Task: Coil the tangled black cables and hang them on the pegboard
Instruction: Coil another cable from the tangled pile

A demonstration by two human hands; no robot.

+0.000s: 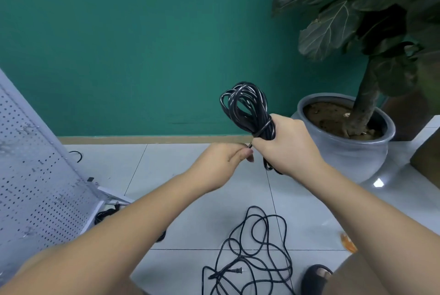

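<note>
Pegboard [35,175]: white, perforated, leaning at far left of view. A few small hooks show on it, too blurred to count.

Plant pot [345,151]: grey, on the tiled floor [190,175] at right, just behind the hands.

Tangled cable [259,242]: loose black loops on the floor below the hands, plug visible near the bottom edge. Not yet coiled. A further dark cable [104,213] lies at the pegboard's foot, partly hidden by the left forearm.

Coiled bundle [245,104]: held in the air at centre. Long axis runs near upright, tilted up and to the left; the looped end points up, the lower loops hang below the fist. One turn of cable crosses its waist.

Right hand [285,149]: grip closed around the bundle's waist.

Left hand [223,161]: grip narrow, pinching the free end [250,145] just left of the right fist, almost touching it.

Judgement: the step in hand is securing the bundle's tail. The pegboard lies well to the left of the bundle, on the left hand's side, so hanging means carrying the bundle leftward, looped end leading towards a hook.
</note>
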